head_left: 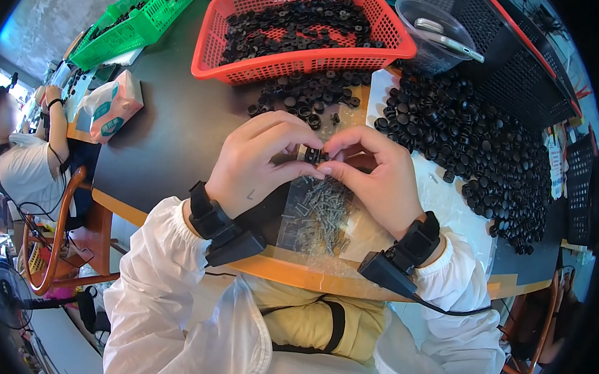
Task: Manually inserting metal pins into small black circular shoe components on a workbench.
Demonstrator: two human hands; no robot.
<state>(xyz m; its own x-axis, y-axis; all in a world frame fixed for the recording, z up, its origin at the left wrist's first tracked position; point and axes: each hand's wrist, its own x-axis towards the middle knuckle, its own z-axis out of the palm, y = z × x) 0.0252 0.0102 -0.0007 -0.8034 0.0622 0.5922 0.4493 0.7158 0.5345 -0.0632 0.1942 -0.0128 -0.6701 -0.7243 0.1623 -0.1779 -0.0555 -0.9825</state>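
A small black part (313, 155) is held above the table (162, 137), between the person's two hands. The left hand (255, 155) pinches its left end between thumb and fingers; the right hand (377, 174) has thumb and forefinger closed at its right end. Whether it is one piece or two together cannot be told.

Just below, thin shiny metal screws (322, 212) lie heaped on clear plastic. Beyond the hands, loose black pieces (305, 95), some ring-shaped, are scattered in front of a red basket (252, 69). That basket, of perforated plastic, holds many flat black discs with centre holes.

To the right spreads a big pile of smooth, round black caps (447, 120), partly on white sheeting. Behind it, a clear round tub (421, 56) has a pale, phone-like object (452, 44) in it, beside a black mesh-sided basket (525, 81).

At the left, a green perforated basket (109, 48) contains more black parts. Near it sits a soft pink-and-white tissue pack (116, 107) with printed teal patches.
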